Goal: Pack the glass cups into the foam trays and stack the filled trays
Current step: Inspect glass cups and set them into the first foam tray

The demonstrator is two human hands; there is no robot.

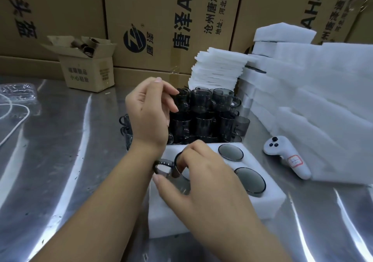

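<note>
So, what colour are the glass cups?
Smoky dark grey, see-through, seen best in the head view on the stacked cups.

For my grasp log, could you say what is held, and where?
Right hand pinches a glass cup at its rim; left hand reaches a stacked cup, hold unclear.
</note>
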